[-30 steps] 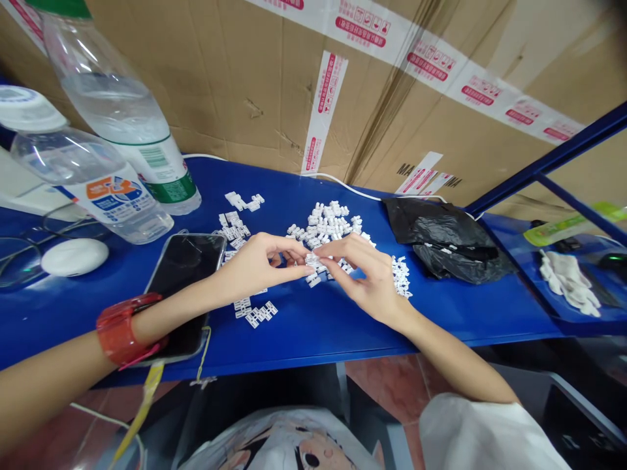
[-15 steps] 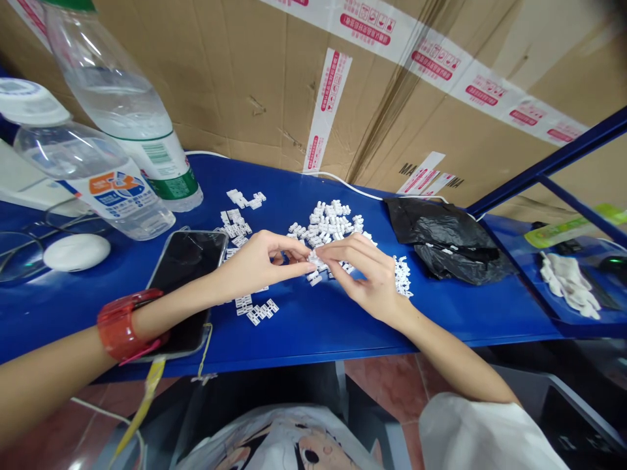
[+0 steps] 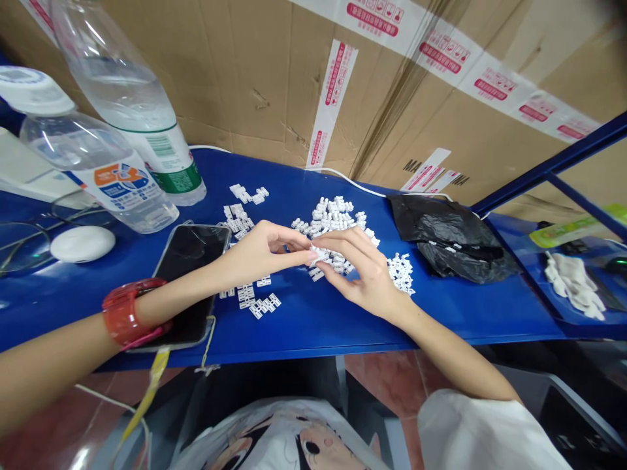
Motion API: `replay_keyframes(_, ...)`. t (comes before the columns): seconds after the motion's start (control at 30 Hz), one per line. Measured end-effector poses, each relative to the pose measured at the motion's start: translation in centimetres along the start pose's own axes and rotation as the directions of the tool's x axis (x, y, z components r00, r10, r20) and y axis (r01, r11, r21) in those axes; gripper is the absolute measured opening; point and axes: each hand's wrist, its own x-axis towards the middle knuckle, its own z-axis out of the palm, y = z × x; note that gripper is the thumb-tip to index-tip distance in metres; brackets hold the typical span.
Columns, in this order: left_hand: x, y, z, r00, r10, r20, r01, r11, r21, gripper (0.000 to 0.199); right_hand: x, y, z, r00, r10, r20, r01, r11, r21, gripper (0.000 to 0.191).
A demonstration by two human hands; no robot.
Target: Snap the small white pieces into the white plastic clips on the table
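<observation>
Head: white pieces [image 3: 321,256] between left hand [image 3: 259,254], right hand [image 3: 365,274]

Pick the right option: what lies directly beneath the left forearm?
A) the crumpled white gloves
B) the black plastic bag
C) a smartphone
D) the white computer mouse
C: the left forearm, wearing a red bangle, passes over a smartphone lying on the blue shelf.
</observation>
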Motion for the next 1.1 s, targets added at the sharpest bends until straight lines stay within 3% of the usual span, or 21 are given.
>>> replay_keyframes(0.2,-0.1,0.4,-0.1,0.997,0.026,0.075,-0.04,0.981,0.191,0.027,-0.3,0.3,0.3,0.999,-0.028,0.026,0.028,1.0,-0.009,0.012)
replay_keyframes(0.33,-0.9,0.9,-1.5,0.973,0.038,0.226,-0.141,0.877,0.459,0.027,-0.2,0.9,-0.2,0.999,0.03,0.019,-0.029,0.999,-0.031,0.009)
replay_keyframes(0.43,-1.8,1.8,-2.7,0.927,-0.083,0.366,-0.157,0.799,0.581,0.028,-0.2,2.2,-0.8,0.995,0.094,-0.027,-0.096,0.99,-0.102,0.01)
replay_keyframes(0.53,-2.5,2.6,-3.1,0.886,-0.242,0.396,-0.098,0.736,0.669,0.024,-0.4,3.7,-1.3,0.978,0.209,-0.019,-0.207,0.952,-0.225,0.014)
replay_keyframes(0.7,-2.4,2.1,-2.7,0.891,-0.251,0.378,-0.107,0.694,0.712,0.008,-0.7,5.2,-1.8,0.908,0.401,0.118,-0.342,0.874,-0.345,0.023)
replay_keyframes(0.93,-1.5,0.9,-2.7,0.956,-0.008,0.293,-0.203,0.701,0.684,0.007,-0.1,5.3,-4.8,0.827,0.522,0.209,-0.427,0.825,-0.37,0.024)
replay_keyframes(1.03,-1.1,1.0,-2.7,0.97,0.032,0.243,-0.184,0.748,0.637,0.01,0.1,5.8,-6.9,0.745,0.634,0.206,-0.494,0.733,-0.468,0.021)
replay_keyframes(1.1,-1.0,1.2,-2.6,0.971,0.056,0.234,-0.187,0.784,0.592,0.012,0.0,6.2,-8.2,0.651,0.725,0.225,-0.542,0.652,-0.531,0.017)
